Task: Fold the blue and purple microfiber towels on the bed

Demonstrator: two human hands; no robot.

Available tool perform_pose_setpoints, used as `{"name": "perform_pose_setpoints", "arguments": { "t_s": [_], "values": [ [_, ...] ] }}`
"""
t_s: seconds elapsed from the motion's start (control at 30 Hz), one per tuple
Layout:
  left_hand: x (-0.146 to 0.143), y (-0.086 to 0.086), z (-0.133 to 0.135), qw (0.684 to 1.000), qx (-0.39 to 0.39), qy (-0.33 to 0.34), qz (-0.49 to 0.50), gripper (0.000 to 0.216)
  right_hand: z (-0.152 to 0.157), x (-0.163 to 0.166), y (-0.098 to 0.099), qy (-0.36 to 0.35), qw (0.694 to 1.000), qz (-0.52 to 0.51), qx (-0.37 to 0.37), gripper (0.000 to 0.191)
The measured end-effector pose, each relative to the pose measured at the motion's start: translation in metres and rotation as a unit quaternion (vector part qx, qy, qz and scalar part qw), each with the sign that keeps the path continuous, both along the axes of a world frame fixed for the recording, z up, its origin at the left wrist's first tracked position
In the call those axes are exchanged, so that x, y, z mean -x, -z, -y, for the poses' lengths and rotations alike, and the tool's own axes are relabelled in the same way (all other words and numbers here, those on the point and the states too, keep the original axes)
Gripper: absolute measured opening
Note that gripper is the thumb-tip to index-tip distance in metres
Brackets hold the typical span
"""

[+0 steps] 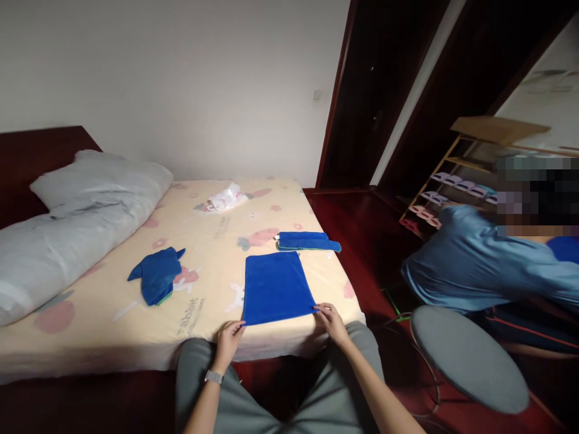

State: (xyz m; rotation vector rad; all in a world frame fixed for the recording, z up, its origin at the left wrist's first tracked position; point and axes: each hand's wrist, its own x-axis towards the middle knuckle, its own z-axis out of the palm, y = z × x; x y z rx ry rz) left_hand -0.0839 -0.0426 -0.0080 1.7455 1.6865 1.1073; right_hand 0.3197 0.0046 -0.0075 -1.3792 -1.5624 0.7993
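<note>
A blue cloth (pixel 278 288) lies spread flat near the front edge of the bed. Its near left corner is pinched in the fingers of my left hand (pixel 230 339), and its near right corner in those of my right hand (pixel 333 320). Just beyond it, two folded blue cloths (pixel 304 242) with green edging lie side by side. Farther left rests a crumpled blue cloth (pixel 160 274), touched by neither hand.
The bed (pixel 212 241) has a printed cream sheet. A grey quilt (pixel 90 223) is heaped at left, and a white plastic bag (pixel 227 198) lies toward the wall. On the right are a round stool (pixel 470 358), a person in a blue shirt (pixel 479 259) and a shoe rack (pixel 465 158).
</note>
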Motion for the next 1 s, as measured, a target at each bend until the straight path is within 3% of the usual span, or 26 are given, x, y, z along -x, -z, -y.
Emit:
{"name": "perform_pose_setpoints", "arguments": {
  "t_s": [0.17, 0.37, 0.47, 0.6, 0.83, 1.0],
  "values": [
    [0.0, -0.016, 0.012, 0.984, -0.079, 0.059, -0.149, 0.021, 0.026, -0.009, -0.012, -0.075, 0.99, 0.116, -0.026, 0.034],
    [0.004, -0.032, 0.013, 0.964, -0.064, 0.122, -0.226, 0.025, 0.032, -0.012, -0.014, -0.098, 0.984, 0.149, -0.01, 0.035],
    [0.008, -0.029, 0.011, 0.969, -0.038, 0.121, -0.211, 0.024, 0.024, -0.011, -0.012, -0.096, 0.987, 0.132, 0.016, 0.034],
    [0.006, -0.019, 0.005, 0.986, -0.012, 0.068, -0.151, 0.022, 0.017, -0.01, -0.009, -0.074, 0.99, 0.115, 0.034, 0.036],
    [-0.003, -0.007, -0.001, 0.999, -0.007, -0.007, -0.052, 0.027, 0.02, -0.011, -0.003, -0.081, 0.99, 0.114, 0.008, 0.034],
    [-0.006, 0.005, -0.005, 0.999, 0.005, -0.035, -0.02, 0.034, 0.008, -0.007, -0.001, -0.036, 0.997, 0.019, 0.063, 0.03]
  ]
}}
